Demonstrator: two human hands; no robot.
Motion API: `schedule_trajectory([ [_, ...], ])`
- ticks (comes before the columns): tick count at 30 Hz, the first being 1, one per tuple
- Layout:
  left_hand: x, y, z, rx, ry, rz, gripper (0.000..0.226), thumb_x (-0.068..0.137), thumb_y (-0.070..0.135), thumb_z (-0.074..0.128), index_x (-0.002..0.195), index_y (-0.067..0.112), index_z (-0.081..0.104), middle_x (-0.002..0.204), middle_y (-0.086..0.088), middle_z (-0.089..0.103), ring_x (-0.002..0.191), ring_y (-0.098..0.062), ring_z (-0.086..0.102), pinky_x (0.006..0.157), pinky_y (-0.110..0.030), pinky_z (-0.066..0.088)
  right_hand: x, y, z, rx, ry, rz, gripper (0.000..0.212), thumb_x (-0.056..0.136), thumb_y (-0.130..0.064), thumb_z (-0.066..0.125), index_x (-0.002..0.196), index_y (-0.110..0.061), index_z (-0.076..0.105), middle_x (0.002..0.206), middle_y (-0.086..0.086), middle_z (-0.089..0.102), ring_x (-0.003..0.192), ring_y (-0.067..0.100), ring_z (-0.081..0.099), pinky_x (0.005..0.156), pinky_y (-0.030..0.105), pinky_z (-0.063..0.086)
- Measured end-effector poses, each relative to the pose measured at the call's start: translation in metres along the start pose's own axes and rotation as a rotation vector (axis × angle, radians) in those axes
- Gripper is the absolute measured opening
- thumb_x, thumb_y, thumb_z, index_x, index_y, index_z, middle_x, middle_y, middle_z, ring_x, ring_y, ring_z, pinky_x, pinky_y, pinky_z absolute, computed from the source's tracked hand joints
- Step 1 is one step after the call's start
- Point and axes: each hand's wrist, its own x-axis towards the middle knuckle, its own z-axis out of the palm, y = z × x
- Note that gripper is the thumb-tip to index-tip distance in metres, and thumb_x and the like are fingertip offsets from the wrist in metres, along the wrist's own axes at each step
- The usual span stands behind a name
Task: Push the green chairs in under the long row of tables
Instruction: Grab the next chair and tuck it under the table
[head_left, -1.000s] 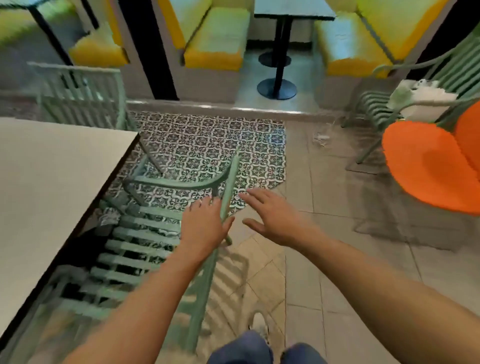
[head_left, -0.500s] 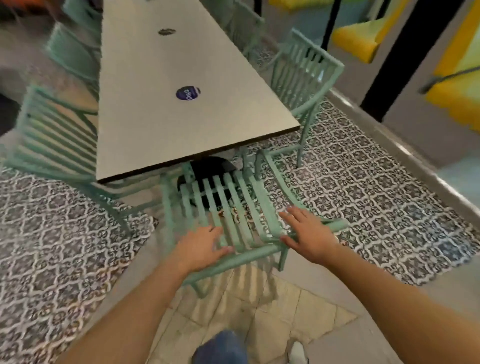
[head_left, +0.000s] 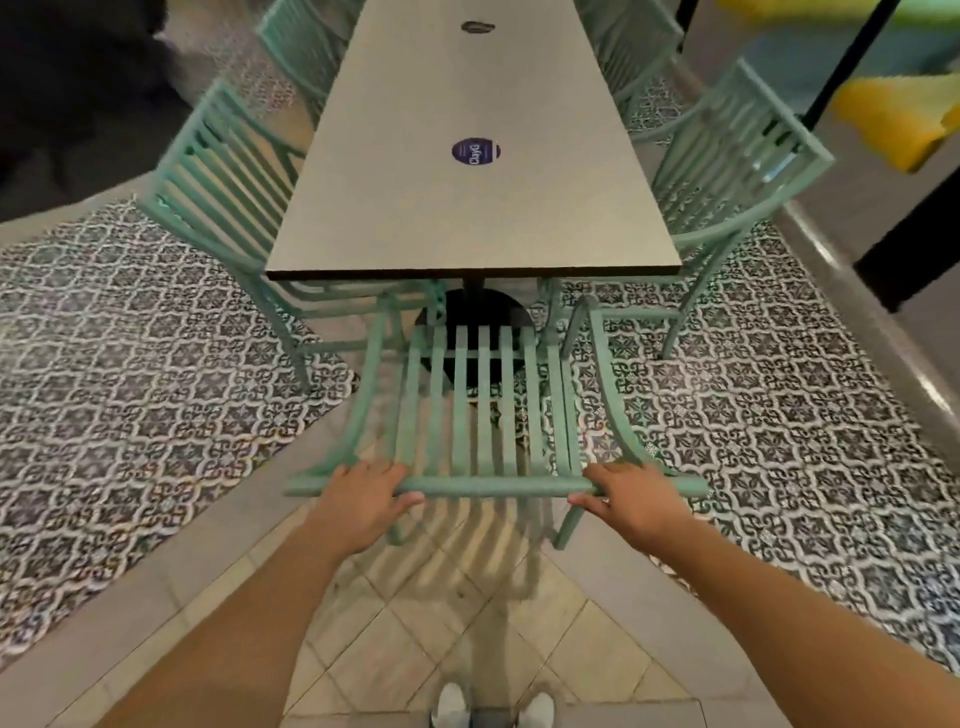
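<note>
A green slatted chair (head_left: 485, 410) stands at the near end of the long row of tables (head_left: 472, 208), facing it squarely. Its seat front reaches just under the table edge. My left hand (head_left: 363, 499) grips the left part of the chair's top rail. My right hand (head_left: 631, 501) grips the right part of the same rail. Another green chair (head_left: 223, 208) stands tucked at the table's left side, and one more green chair (head_left: 727, 171) at its right side. Further green chairs line both sides farther back.
The table's black round base (head_left: 475, 317) sits under the near end, in front of the chair seat. A round purple sticker (head_left: 475, 151) lies on the tabletop. Patterned floor tiles spread left and right. A dark pillar (head_left: 909, 234) and yellow benches (head_left: 898, 114) stand at right.
The view has swung to face the table end squarely. The chair has turned from skewed to straight on to the table, and both hands have closed on its top rail.
</note>
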Motion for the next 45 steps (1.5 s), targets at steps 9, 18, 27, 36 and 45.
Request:
schedule_trajectory([
  [9, -0.023, 0.014, 0.009, -0.024, 0.002, -0.003, 0.067, 0.086, 0.075, 0.007, 0.117, 0.032, 0.048, 0.119, 0.01, 0.056, 0.107, -0.015, 0.052, 0.091, -0.036, 0.037, -0.021, -0.001, 0.007, 0.02, 0.002, -0.024, 0.064, 0.074, -0.078, -0.002, 0.094, -0.033, 0.04, 0.094, -0.009, 0.056, 0.094, 0.016, 0.055, 0.092, 0.036, 0.039],
  [18, -0.034, 0.028, 0.007, -0.102, 0.07, -0.004, 0.119, 0.053, 0.084, -0.032, 0.123, 0.03, 0.047, 0.124, 0.01, 0.053, 0.114, -0.014, 0.049, 0.091, -0.034, 0.034, -0.034, 0.006, 0.012, 0.054, 0.018, -0.022, 0.069, 0.071, -0.083, -0.008, 0.093, -0.037, 0.039, 0.096, -0.012, 0.055, 0.097, 0.012, 0.053, 0.097, 0.036, 0.036],
  [27, -0.035, 0.03, 0.006, -0.115, 0.09, 0.001, 0.11, 0.056, 0.084, -0.028, 0.118, 0.031, 0.047, 0.118, 0.011, 0.053, 0.109, -0.013, 0.049, 0.089, -0.032, 0.033, -0.036, 0.007, 0.013, 0.079, 0.069, -0.019, 0.084, 0.062, -0.085, -0.02, 0.095, -0.037, 0.04, 0.1, -0.012, 0.057, 0.097, 0.011, 0.053, 0.092, 0.033, 0.035],
  [36, -0.041, 0.038, 0.007, -0.103, 0.088, -0.021, 0.099, 0.062, 0.078, -0.019, 0.119, 0.032, 0.047, 0.118, 0.012, 0.052, 0.112, -0.013, 0.047, 0.088, -0.032, 0.03, -0.042, 0.012, 0.019, 0.091, 0.106, -0.005, 0.102, 0.059, -0.085, -0.025, 0.107, -0.034, 0.05, 0.104, -0.011, 0.06, 0.098, 0.012, 0.054, 0.089, 0.032, 0.035],
  [45, -0.043, 0.039, 0.01, -0.125, 0.096, -0.014, 0.116, 0.053, 0.083, -0.033, 0.12, 0.033, 0.047, 0.118, 0.013, 0.052, 0.109, -0.012, 0.048, 0.087, -0.032, 0.032, -0.044, 0.011, 0.02, 0.097, 0.104, 0.014, 0.109, 0.056, -0.086, -0.028, 0.113, -0.034, 0.05, 0.106, -0.011, 0.06, 0.101, 0.012, 0.055, 0.092, 0.032, 0.035],
])
